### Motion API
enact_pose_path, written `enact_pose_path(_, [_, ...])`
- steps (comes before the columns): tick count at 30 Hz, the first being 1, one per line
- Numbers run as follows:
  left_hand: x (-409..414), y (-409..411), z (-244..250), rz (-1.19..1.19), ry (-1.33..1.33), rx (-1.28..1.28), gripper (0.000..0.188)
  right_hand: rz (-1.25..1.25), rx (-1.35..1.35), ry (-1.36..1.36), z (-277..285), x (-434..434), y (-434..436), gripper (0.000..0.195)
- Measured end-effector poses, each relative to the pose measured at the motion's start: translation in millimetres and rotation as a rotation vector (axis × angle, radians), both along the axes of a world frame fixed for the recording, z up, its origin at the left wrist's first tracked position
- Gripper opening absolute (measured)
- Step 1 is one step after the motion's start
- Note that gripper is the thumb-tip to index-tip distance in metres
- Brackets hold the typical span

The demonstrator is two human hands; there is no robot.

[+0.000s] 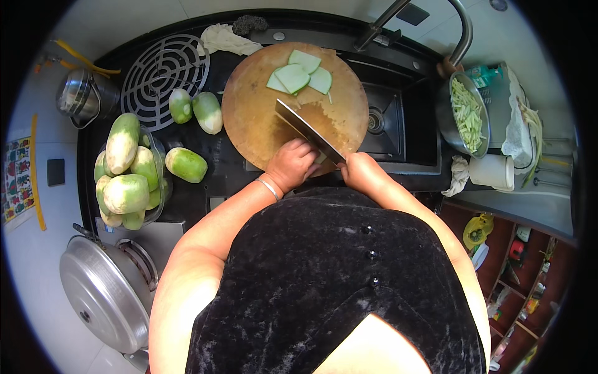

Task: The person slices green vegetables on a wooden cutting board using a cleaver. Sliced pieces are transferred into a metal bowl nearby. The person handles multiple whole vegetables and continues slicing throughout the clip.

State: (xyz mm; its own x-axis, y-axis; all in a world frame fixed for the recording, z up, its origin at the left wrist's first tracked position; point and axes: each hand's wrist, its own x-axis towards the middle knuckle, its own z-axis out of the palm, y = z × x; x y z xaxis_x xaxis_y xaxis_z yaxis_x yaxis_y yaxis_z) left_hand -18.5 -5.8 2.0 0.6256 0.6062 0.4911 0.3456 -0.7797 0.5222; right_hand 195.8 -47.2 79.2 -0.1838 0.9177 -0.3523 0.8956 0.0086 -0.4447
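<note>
My right hand (pixel 362 169) grips the handle of a cleaver (pixel 308 131), its blade slanting to the upper left above a round wooden cutting board (pixel 252 93). At the board's near edge, my left hand (pixel 293 162) has its fingers curled close beside the blade. A pale radish piece (pixel 321 157) shows between these fingers and the cleaver, mostly hidden by both. Several flat slices of green radish (pixel 293 77) lie overlapping on the far part of the board, beyond the cleaver's tip. Wet marks darken the wood under the blade.
Green radishes fill a clear container (pixel 161 187) at left; three loose ones, including a cut radish (pixel 187 165), lie nearby. A sink (pixel 397 121) adjoins the board under a faucet (pixel 462 42). Cut strips fill a metal bowl (pixel 441 124). A lidded pot (pixel 100 294) stands lower left.
</note>
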Motion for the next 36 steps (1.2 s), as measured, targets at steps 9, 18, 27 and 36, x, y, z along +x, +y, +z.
enact_pose_path(9, [0.2,-0.4,-1.1,0.022,-0.018,0.004,0.027,-0.012,-0.081,0.019,16.1,5.5,-8.1,0.020])
enact_pose_path(18, [0.0,-0.8,-0.5,0.016,-0.036,0.001,0.027,0.007,-0.106,-0.048,11.5,-4.9,3.3,0.020])
enact_pose_path(27, [-3.6,-4.9,-2.6,0.039,-0.058,-0.020,0.021,-0.050,0.047,0.060,0.2,-0.3,-4.1,0.019])
enact_pose_path(36, [-1.9,-8.0,-2.5,0.077,-0.082,-0.023,0.018,0.014,-0.125,-0.010,19.8,0.0,-3.4,0.021])
